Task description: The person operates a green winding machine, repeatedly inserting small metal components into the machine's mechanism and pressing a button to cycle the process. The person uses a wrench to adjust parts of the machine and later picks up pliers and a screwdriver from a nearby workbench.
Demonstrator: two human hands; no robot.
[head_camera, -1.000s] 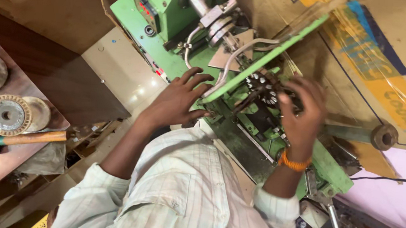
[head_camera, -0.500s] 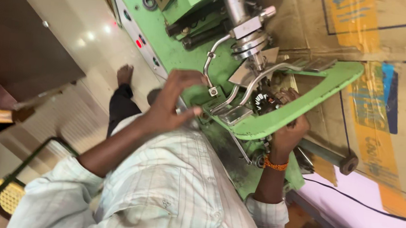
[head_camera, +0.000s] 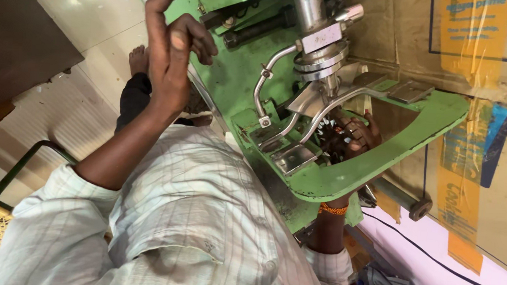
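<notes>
Nearest, a pale striped cotton shirt (head_camera: 200,228) fills the lower part of the view, both forearms reaching out of its rolled sleeves. Beyond it, the right hand (head_camera: 355,138), an orange beaded band (head_camera: 333,209) at its wrist, reaches up under the curved front edge of the green cast-metal machine table (head_camera: 383,163) and its fingers close around a dark round toothed core wound with wire (head_camera: 334,136) sitting in the table's opening. Over the core, bent steel guide arms (head_camera: 303,113) come down from the bright steel spindle head (head_camera: 320,40). Farther left, the left hand (head_camera: 174,47) is raised beside the green machine body (head_camera: 235,70), fingers apart and loosely curled, holding nothing. Behind stands a brown cardboard sheet with yellow tape (head_camera: 483,87).
</notes>
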